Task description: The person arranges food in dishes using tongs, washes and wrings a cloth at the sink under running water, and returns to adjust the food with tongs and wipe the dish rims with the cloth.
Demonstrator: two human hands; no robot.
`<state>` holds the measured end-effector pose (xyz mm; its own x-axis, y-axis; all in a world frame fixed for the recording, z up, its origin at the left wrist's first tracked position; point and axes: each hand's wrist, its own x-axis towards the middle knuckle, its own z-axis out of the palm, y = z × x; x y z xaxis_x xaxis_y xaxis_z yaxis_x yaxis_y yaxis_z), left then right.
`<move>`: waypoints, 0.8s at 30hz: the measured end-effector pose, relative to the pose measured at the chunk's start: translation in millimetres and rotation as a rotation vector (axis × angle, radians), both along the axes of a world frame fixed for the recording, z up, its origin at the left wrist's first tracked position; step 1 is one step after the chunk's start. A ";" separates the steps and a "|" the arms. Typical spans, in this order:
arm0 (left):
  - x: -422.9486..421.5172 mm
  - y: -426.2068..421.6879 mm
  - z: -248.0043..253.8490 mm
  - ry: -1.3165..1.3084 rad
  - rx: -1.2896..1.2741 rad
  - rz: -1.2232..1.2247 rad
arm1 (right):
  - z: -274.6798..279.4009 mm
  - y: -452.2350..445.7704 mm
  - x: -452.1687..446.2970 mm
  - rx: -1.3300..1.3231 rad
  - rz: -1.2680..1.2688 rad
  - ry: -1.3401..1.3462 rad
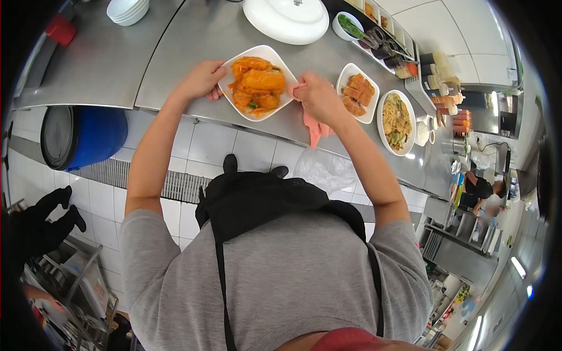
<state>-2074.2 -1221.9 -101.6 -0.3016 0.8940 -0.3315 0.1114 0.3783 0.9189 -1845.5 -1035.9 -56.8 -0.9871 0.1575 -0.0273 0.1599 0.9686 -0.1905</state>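
Observation:
A square white dish (284,69) of orange, saucy food (257,85) is at the front of the steel counter. My left hand (205,79) grips its left corner, fingers curled at the rim. At the right corner, my right hand (316,96) is closed on a pink cloth (316,127) pressed to the rim; the cloth hangs over the counter's front edge. Right of that hand lies a smaller white dish (366,117) with sliced fried pieces (358,90). Beyond it is an oval white plate (383,131) of noodles (396,120).
Stacked white bowls (127,10), a large white lid (287,20) and a bowl of greens (349,26) stand at the back of the counter (170,70). A blue barrel (99,131) is below at left. Other people are at far left and far right.

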 end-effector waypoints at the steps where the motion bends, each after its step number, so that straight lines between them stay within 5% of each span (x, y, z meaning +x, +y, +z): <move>1: 1.8 -0.4 -0.2 -0.019 0.013 0.020 | -1.1 -2.3 2.5 -0.054 -0.005 0.031; 6: 8.9 -2.1 -2.9 -0.066 0.048 0.080 | -19.3 -20.4 21.2 -0.161 0.070 0.347; 15: 23.8 -9.6 -3.9 -0.065 0.023 0.135 | -26.2 -43.3 33.0 -0.584 -0.198 0.509; 24: 92.9 -23.8 -3.7 -0.556 0.038 0.367 | 25.4 -2.7 27.8 -0.209 -0.071 0.040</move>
<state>-1981.3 -1245.7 -105.3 -0.3819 0.7798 -0.4960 -0.5125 0.2679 0.8158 -1817.7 -1038.6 -31.4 -0.9748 0.2214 -0.0276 0.2142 0.8939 -0.3937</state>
